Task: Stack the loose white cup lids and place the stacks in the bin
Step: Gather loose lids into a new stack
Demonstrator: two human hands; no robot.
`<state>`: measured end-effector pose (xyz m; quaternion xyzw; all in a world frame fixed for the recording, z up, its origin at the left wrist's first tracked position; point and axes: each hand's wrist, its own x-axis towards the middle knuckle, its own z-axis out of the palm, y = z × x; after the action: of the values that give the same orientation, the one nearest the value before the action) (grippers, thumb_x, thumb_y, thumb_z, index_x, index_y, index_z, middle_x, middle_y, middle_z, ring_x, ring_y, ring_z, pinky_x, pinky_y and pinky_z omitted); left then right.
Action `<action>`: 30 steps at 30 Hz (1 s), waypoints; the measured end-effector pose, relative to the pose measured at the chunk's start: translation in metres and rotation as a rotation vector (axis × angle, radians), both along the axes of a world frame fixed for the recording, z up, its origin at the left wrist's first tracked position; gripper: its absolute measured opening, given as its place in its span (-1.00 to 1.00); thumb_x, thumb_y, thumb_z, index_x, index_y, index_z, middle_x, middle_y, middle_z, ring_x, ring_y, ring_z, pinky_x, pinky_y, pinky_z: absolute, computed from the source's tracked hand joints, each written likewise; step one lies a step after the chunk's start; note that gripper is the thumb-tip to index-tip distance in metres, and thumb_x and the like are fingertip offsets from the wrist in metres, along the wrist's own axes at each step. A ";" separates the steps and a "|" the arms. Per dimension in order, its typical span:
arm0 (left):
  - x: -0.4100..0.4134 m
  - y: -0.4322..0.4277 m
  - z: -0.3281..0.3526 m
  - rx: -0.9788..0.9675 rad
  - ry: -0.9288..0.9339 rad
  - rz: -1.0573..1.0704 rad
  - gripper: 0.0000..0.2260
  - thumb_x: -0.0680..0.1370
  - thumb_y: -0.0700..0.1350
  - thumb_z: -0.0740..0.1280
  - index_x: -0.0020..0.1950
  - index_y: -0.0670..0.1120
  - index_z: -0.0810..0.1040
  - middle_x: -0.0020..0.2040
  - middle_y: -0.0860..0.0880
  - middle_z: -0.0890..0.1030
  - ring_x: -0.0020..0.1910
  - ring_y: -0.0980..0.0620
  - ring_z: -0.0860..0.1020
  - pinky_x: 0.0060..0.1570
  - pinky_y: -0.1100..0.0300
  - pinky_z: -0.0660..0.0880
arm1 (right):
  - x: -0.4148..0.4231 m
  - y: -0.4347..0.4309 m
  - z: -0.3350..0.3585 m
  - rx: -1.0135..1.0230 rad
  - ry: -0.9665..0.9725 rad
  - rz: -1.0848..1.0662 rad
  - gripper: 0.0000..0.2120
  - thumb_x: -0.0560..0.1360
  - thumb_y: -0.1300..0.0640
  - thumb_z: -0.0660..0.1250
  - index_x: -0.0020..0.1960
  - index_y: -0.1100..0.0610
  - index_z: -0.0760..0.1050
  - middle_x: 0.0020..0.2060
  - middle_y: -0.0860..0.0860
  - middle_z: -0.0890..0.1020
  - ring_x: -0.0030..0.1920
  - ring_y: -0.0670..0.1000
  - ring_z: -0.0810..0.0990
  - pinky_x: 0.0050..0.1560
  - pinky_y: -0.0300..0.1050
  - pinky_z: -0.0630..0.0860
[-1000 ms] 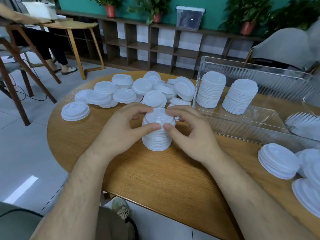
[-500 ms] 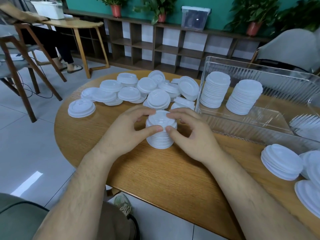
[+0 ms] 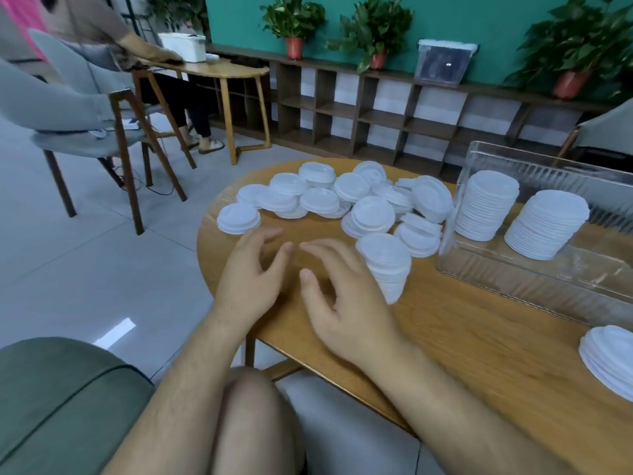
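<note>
A stack of white cup lids [image 3: 387, 265] stands on the round wooden table [image 3: 462, 344], just right of my right hand [image 3: 339, 296]. Neither hand holds anything: my left hand [image 3: 250, 275] and my right hand hover over the table with fingers spread and loosely bent. Several loose white lids [image 3: 342, 200] lie scattered at the table's far side. The clear plastic bin [image 3: 513, 282] stands at the right with two tall lid stacks [image 3: 486, 207] inside it.
More lids [image 3: 606, 361] lie at the table's right edge. A person sits at another wooden table [image 3: 212, 70] at the back left, behind a grey chair [image 3: 85, 132]. Shelves with potted plants line the green wall.
Both hands have let go of the lid stack and moved left of it. The view has swung to the left, so the stack now sits right of my hands.
</note>
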<state>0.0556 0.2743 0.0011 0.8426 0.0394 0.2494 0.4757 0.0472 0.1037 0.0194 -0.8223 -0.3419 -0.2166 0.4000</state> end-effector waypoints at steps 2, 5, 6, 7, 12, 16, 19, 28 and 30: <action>0.003 0.024 -0.008 0.026 0.040 0.100 -0.68 0.62 -0.01 0.35 0.35 -0.07 0.54 0.20 0.10 0.53 0.23 0.11 0.52 0.28 0.12 0.47 | 0.011 0.031 -0.011 0.017 0.152 -0.042 -0.65 0.62 0.09 0.24 0.37 0.15 0.50 0.29 0.03 0.51 0.33 -0.01 0.46 0.38 -0.08 0.38; 0.015 0.055 -0.012 0.117 0.161 0.180 -0.57 0.63 -0.03 0.33 0.46 -0.16 0.41 0.38 -0.11 0.45 0.35 -0.02 0.42 0.35 0.11 0.38 | 0.036 0.070 -0.021 -0.099 0.327 -0.109 -0.57 0.66 0.08 0.20 0.49 0.18 0.35 0.42 0.06 0.40 0.43 0.02 0.34 0.48 -0.06 0.28; 0.019 0.063 -0.012 0.127 0.185 0.186 -0.56 0.63 -0.05 0.33 0.47 -0.16 0.38 0.40 -0.13 0.42 0.37 -0.04 0.40 0.36 0.12 0.35 | 0.044 0.081 -0.023 -0.144 0.348 -0.129 -0.54 0.66 0.09 0.19 0.52 0.19 0.30 0.44 0.07 0.38 0.45 0.04 0.32 0.49 -0.09 0.25; 0.024 0.071 -0.013 0.133 0.194 0.183 -0.56 0.62 -0.06 0.33 0.46 -0.16 0.37 0.38 -0.13 0.41 0.37 -0.04 0.39 0.35 0.14 0.34 | 0.053 0.091 -0.024 -0.174 0.346 -0.143 -0.53 0.65 0.11 0.19 0.52 0.20 0.28 0.44 0.08 0.38 0.44 0.06 0.32 0.47 -0.10 0.24; 0.052 0.098 -0.013 0.245 0.296 0.097 -0.36 0.49 0.23 0.34 0.43 -0.14 0.34 0.37 -0.12 0.44 0.38 -0.10 0.35 0.36 -0.06 0.37 | 0.093 0.131 -0.027 -0.228 0.320 -0.151 -0.55 0.52 0.14 0.17 0.41 0.16 0.38 0.31 0.04 0.52 0.35 0.04 0.45 0.37 0.06 0.42; 0.062 0.102 -0.015 0.307 0.252 0.047 -0.60 0.53 0.11 0.38 0.26 -0.07 0.46 0.19 -0.02 0.54 0.27 -0.08 0.44 0.26 0.05 0.40 | 0.106 0.135 -0.031 -0.278 0.334 -0.158 -0.62 0.51 0.14 0.14 0.30 0.10 0.46 0.19 -0.01 0.57 0.24 0.01 0.49 0.29 0.04 0.47; 0.061 0.102 -0.018 0.315 0.171 0.036 -0.63 0.54 0.11 0.37 0.29 -0.02 0.49 0.21 0.00 0.56 0.24 -0.05 0.47 0.26 -0.01 0.43 | 0.104 0.131 -0.033 -0.272 0.334 -0.150 -0.74 0.57 0.15 0.19 0.23 0.09 0.49 0.12 -0.02 0.59 0.19 0.00 0.50 0.25 0.02 0.48; 0.019 0.089 -0.028 0.085 0.091 0.048 -0.55 0.51 0.24 0.43 0.31 0.06 0.54 0.21 0.10 0.59 0.24 0.06 0.53 0.22 -0.03 0.52 | 0.060 0.104 -0.024 -0.112 0.320 -0.085 -0.62 0.66 0.15 0.24 0.45 0.22 0.41 0.35 0.06 0.47 0.33 -0.07 0.42 0.22 -0.59 0.15; 0.002 0.077 -0.026 -0.019 0.063 0.029 -0.58 0.53 0.13 0.47 0.33 0.02 0.55 0.23 0.08 0.57 0.25 0.14 0.53 0.26 0.04 0.52 | 0.043 0.095 -0.021 -0.049 0.300 -0.070 -0.63 0.66 0.14 0.25 0.44 0.21 0.43 0.33 0.03 0.47 0.29 -0.14 0.42 0.22 -0.62 0.15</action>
<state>0.0573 0.3514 -0.0247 0.8448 0.0688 0.2294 0.4786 0.0904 0.1982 -0.0016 -0.8662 -0.2546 -0.0970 0.4188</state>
